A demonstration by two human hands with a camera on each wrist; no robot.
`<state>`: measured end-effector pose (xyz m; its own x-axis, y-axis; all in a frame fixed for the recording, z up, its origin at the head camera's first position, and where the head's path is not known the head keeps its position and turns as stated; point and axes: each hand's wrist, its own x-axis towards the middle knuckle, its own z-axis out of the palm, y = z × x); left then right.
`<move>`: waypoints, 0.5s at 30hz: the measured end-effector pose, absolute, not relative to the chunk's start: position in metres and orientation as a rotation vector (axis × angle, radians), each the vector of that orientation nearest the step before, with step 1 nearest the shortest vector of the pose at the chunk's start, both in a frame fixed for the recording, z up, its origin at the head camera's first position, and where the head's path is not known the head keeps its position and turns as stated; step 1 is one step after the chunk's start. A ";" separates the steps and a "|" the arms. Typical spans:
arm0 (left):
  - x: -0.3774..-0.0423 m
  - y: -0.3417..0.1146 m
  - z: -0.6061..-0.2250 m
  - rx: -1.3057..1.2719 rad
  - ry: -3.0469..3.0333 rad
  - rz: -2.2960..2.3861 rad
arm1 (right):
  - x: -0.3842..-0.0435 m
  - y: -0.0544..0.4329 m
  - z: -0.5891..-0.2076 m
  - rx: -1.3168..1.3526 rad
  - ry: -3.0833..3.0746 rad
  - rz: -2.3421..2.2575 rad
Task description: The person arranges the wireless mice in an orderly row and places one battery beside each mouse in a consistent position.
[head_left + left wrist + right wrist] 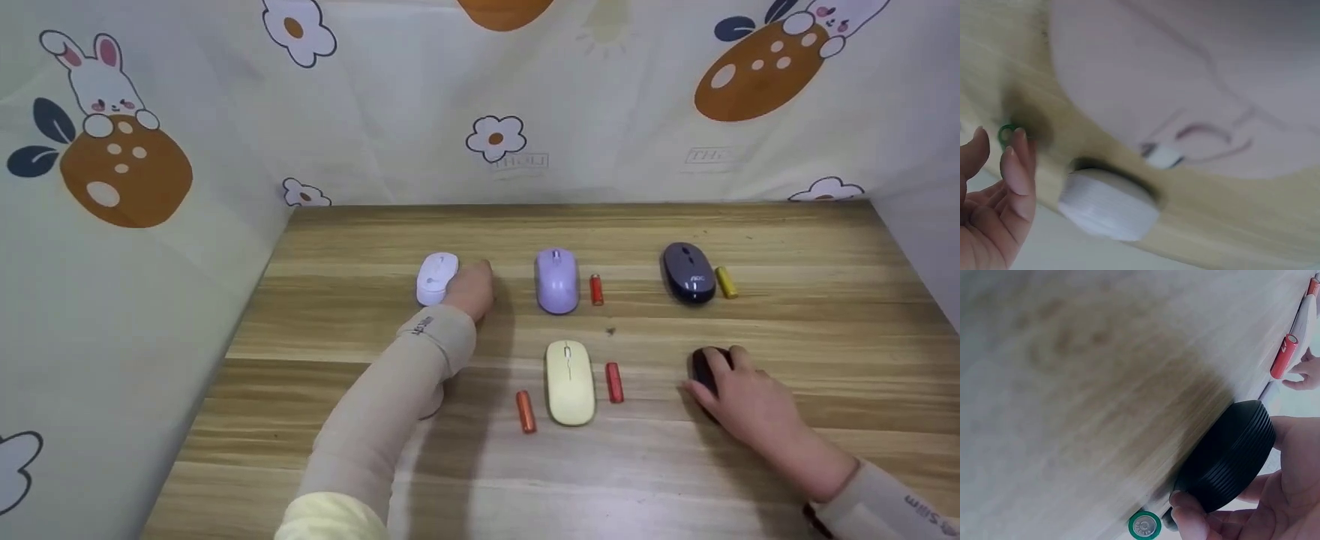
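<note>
My left hand [471,290] is beside the white mouse [437,277], at its right. In the left wrist view its fingertips are right at a small green battery [1006,135], with the thumb a little apart from it; the head view hides this battery. The white mouse [1109,205] shows there too. My right hand [757,405] grips a black mouse [703,375], thumb on one side and fingers on the other. The right wrist view shows the ribbed side of this mouse [1230,455] and a green-ringed battery [1144,526] close to my fingertips.
A purple mouse [557,281] has a red battery [596,290] at its right. The dark grey mouse [688,272] has a yellow battery [726,283] beside it. Nearer lies a pale yellow mouse [570,382] between an orange battery [526,412] and a red battery [614,382]. Printed cloth [390,105] stands behind.
</note>
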<state>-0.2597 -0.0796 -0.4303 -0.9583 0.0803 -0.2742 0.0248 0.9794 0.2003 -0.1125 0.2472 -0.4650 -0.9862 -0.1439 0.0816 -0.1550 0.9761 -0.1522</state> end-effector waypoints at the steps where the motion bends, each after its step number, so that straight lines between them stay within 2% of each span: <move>1: -0.258 -0.079 -0.428 0.068 2.830 0.265 | -0.112 0.247 -0.465 0.228 -3.055 0.243; 5: -0.249 -0.078 -0.435 0.181 2.845 -0.012 | -0.112 0.247 -0.464 0.213 -3.077 0.244; 9: -0.215 -0.074 -0.429 0.378 2.802 -0.296 | -0.113 0.246 -0.464 0.202 -3.104 0.244; 11: -0.190 -0.071 -0.415 0.423 2.743 -0.241 | -0.113 0.246 -0.463 0.206 -3.103 0.240; 15: -0.152 -0.072 -0.415 0.544 2.730 -0.072 | -0.113 0.245 -0.463 0.211 -3.075 0.228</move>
<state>-0.1517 -0.0720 -0.4146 -0.8630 0.3619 -0.3526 0.3800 0.9248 0.0192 -0.1128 0.2453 -0.4633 -0.9894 -0.1320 0.0611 -0.1395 0.9798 -0.1430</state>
